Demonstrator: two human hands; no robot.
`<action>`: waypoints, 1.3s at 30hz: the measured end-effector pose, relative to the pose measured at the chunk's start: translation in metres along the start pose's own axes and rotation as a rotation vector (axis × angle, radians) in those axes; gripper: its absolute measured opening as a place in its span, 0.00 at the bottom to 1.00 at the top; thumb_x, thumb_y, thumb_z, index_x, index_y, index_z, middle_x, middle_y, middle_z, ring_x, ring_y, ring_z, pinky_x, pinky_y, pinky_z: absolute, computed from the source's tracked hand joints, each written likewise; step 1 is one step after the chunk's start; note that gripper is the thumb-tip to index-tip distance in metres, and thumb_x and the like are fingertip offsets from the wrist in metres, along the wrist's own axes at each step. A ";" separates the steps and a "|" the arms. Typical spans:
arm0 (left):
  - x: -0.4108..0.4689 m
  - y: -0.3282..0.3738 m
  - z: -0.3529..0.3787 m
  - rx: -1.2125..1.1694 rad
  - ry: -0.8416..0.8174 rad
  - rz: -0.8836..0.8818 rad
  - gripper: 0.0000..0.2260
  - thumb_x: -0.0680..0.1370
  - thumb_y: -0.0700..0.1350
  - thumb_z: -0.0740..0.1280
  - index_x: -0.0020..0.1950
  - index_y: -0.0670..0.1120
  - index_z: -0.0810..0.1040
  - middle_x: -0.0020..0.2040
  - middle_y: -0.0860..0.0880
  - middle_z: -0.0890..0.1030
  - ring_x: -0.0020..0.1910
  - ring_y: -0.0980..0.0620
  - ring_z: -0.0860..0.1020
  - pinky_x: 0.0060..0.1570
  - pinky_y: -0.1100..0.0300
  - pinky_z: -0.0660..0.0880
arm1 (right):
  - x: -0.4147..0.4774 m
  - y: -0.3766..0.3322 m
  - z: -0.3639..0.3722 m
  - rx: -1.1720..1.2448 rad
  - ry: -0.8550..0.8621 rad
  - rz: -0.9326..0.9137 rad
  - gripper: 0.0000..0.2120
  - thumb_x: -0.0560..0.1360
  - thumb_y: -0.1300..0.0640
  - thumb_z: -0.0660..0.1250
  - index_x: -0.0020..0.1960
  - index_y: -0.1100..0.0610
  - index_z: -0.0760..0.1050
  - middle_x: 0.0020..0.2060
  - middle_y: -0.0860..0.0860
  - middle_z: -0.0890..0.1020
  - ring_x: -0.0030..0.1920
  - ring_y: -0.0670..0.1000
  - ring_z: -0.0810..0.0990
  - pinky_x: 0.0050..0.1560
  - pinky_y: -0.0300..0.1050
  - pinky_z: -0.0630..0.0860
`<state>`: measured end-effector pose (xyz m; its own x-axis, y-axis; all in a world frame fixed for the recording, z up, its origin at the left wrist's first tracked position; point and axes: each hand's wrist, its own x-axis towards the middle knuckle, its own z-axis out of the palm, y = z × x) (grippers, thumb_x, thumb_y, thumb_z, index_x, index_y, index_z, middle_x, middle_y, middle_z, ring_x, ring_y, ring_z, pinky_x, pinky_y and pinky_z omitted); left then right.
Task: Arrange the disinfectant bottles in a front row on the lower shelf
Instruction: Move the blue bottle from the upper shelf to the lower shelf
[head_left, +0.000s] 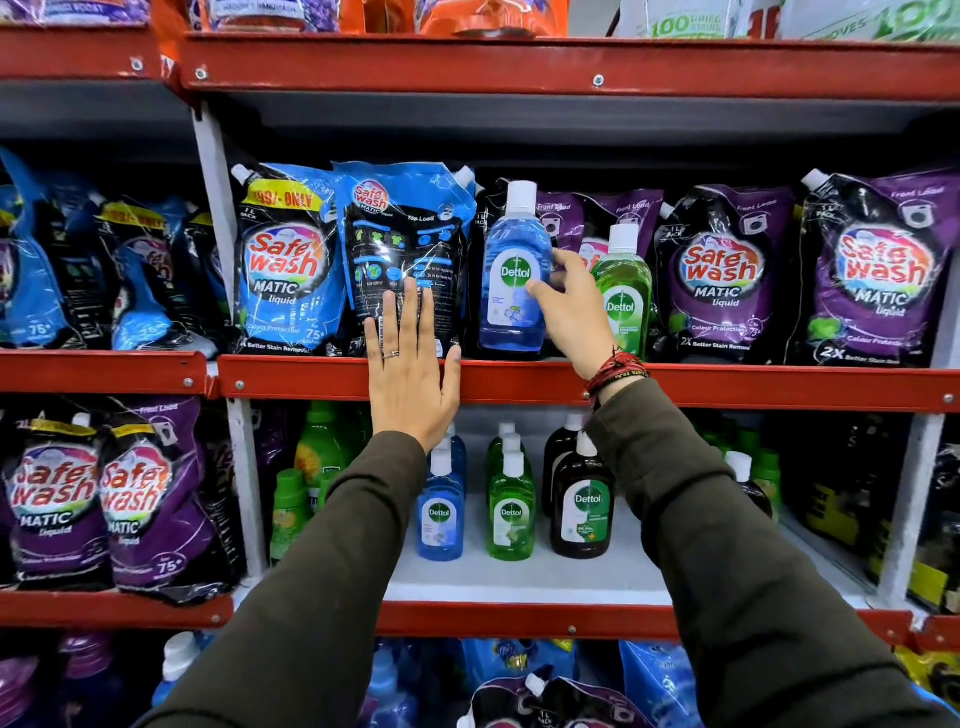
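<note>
**Disinfectant bottles waiting on two shelves as a stocker is reaching in**

Disinfectant bottles are standing on two levels in the head view. A large blue bottle (514, 275) is sitting upright at the front edge of the middle shelf (519, 382), and the right hand (566, 306) is closing around its right side, thumb lying across the label and fingertips (563, 258) curling behind the shoulder. A large green bottle (623, 291) is standing just right of those fingers, partly covered by the hand. The left hand (410, 374) is lying flat and spread, gripping nothing, its fingers pressing on a blue detergent pouch (405, 260) and its palm crossing the red shelf edge.

Below the wrists, on the lower shelf (519, 582), a small blue bottle (440, 514), a small green bottle (510, 512) and a brown bottle (582, 512) are standing side by side, set back from the front lip, with more bottles queuing behind each.

Being rigid plastic and apparently full, the blue bottle is likely to be weighty and glossy-slick; gripping around the waist looks safer than pinching the narrow white cap.

How firmly the right hand is holding is not showing. The left forearm is hiding part of the small blue row, and the rear bottles are mostly cut off.
</note>
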<state>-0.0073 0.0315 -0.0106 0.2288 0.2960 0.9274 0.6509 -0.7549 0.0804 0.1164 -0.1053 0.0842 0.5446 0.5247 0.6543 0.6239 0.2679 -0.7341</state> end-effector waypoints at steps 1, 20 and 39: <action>0.000 0.000 -0.001 -0.004 -0.003 0.001 0.31 0.84 0.55 0.49 0.83 0.44 0.47 0.84 0.43 0.48 0.83 0.43 0.45 0.81 0.40 0.45 | -0.002 -0.003 -0.001 0.017 -0.005 0.004 0.21 0.82 0.62 0.62 0.74 0.58 0.67 0.64 0.58 0.80 0.66 0.58 0.81 0.65 0.61 0.80; -0.114 -0.016 -0.007 -0.161 -0.052 -0.030 0.29 0.82 0.47 0.55 0.82 0.44 0.53 0.84 0.46 0.54 0.83 0.46 0.47 0.81 0.45 0.40 | -0.109 0.065 0.027 0.127 -0.120 0.037 0.20 0.80 0.58 0.66 0.70 0.48 0.71 0.55 0.46 0.82 0.57 0.39 0.82 0.62 0.54 0.81; -0.254 -0.069 0.063 0.010 -0.576 -0.163 0.28 0.76 0.50 0.55 0.69 0.34 0.74 0.70 0.34 0.76 0.73 0.34 0.71 0.74 0.44 0.54 | -0.186 0.193 0.120 -0.032 -0.242 0.266 0.21 0.82 0.64 0.64 0.73 0.62 0.66 0.60 0.45 0.77 0.58 0.41 0.80 0.66 0.46 0.78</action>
<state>-0.0642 0.0454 -0.2745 0.4789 0.6793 0.5561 0.7170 -0.6682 0.1989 0.0679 -0.0550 -0.2009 0.5439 0.7501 0.3762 0.4976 0.0726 -0.8644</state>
